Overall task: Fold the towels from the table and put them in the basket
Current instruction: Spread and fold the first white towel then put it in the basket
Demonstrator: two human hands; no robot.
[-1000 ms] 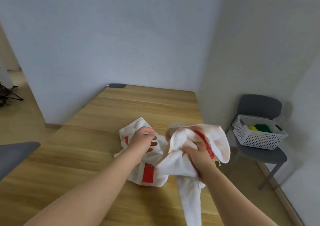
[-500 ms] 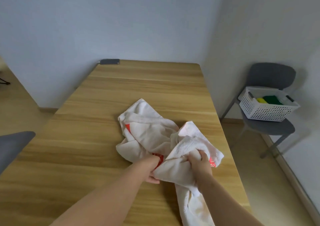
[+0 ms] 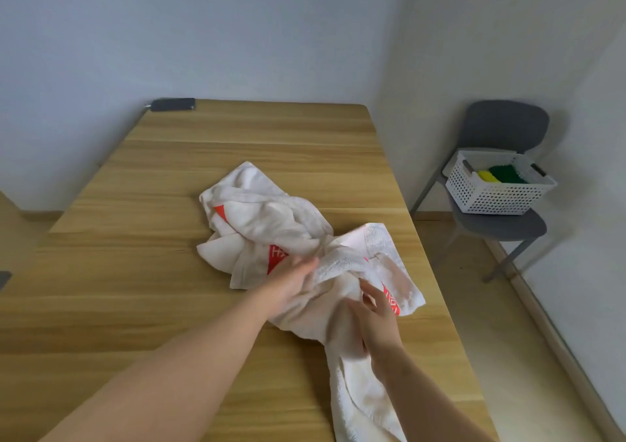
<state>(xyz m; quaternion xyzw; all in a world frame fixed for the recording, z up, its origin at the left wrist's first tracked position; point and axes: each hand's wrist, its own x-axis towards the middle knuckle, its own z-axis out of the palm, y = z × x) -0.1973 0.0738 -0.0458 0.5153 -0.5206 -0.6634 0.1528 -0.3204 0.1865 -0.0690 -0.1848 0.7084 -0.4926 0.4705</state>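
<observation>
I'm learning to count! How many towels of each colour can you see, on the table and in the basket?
White towels on the table: 2
Yellow towel in the basket: 1
Green towel in the basket: 1
Total: 4

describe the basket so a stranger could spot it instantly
Look right of the wooden table to the grey chair by the wall. On its seat sits the basket, white plastic with hole-dotted sides, the only container in view, holding something yellow and something green.
</observation>
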